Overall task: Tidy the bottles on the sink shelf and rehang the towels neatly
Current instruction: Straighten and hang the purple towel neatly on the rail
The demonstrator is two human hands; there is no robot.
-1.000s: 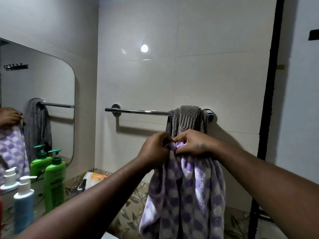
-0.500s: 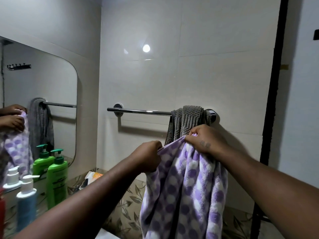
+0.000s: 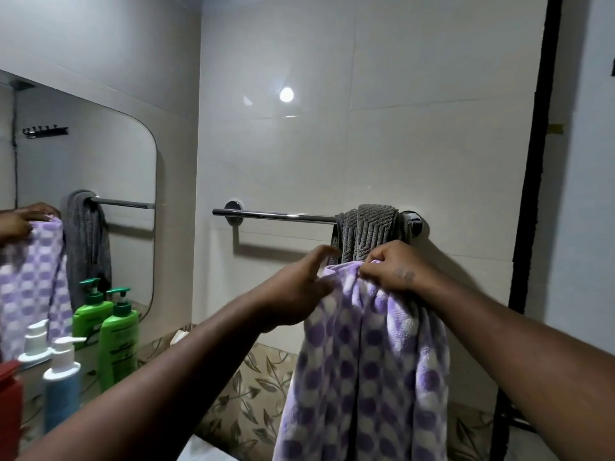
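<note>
Closest to the camera, low on the left, a blue pump bottle [image 3: 61,387] and a green pump bottle [image 3: 118,331] stand upright before the mirror [image 3: 100,154]. Farther out, the purple checked towel [image 3: 366,361] hangs off the rail, gathered at its top edge. The right hand [image 3: 396,271] pinches that edge in curled fingers. The left hand [image 3: 299,291], which gripped the edge half a second ago and drew it taut, now has loose, part-straightened fingers beside the cloth and holds nothing that shows. The edge has bunched again, so this looks like a regrip; the hanging is not yet begun. Beyond, the grey towel [image 3: 369,227] sits crumpled at the right end of the rail [image 3: 276,214].
</note>
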